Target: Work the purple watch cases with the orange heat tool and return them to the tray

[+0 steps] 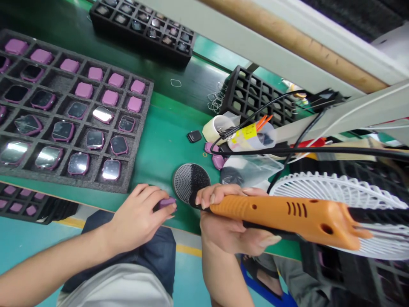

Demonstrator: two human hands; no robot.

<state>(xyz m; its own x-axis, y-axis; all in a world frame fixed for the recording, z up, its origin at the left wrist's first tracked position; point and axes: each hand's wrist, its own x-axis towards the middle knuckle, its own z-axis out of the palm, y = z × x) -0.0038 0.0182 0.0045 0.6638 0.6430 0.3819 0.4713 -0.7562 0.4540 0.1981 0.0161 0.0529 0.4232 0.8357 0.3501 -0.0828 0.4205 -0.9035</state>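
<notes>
My left hand (143, 213) is closed around a small purple watch case (166, 204) at the front edge of the green table, with the thumb resting on it. In my right hand (230, 221) lies an orange electric screwdriver (281, 215), its body pointing right and its black front end pointing left. That front end is beside the round perforated dish (191, 181), part of which is covered with tiny dark pieces. My fingers hide the screwdriver's tip, so I cannot tell whether it touches the dish.
To the left, a grey foam tray (60, 113) holds several purple watches and cases. Black compartment trays (143, 27) stand at the back. A tape roll (219, 128), a plastic cup (258, 136), purple parts (218, 161) and black cables (306, 150) lie right. A white fan guard (338, 187) stands further right.
</notes>
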